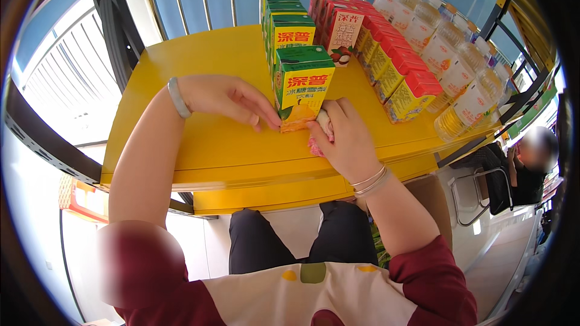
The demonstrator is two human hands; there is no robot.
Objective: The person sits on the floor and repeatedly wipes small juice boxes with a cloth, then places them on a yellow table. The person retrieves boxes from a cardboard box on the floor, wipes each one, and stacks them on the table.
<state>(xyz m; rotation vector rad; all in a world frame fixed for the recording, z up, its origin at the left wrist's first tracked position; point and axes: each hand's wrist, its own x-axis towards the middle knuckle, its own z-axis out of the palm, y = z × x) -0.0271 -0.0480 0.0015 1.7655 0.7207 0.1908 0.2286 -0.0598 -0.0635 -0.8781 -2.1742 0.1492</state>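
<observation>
In front of me on the yellow metal shelf point(217, 145) stands a green and yellow drink carton point(302, 86) with a pear picture, upright at the front of its row. My left hand point(226, 99) reaches in from the left, its fingertips at the carton's lower left corner and its thumb apart from them. On the carton's other side, my right hand point(349, 140) grips a crumpled pink and white cloth point(322, 133), its thumb and fingers close to the carton's lower right edge. Part of the cloth is hidden under that hand.
Behind runs a row of similar green cartons point(290, 22). To the right come red and pink cartons point(343, 31), yellow cartons with red tops point(410, 93), then clear plastic bottles point(471, 99). A dark metal post point(115, 31) bounds the left. A seated person point(528, 181) is at far right.
</observation>
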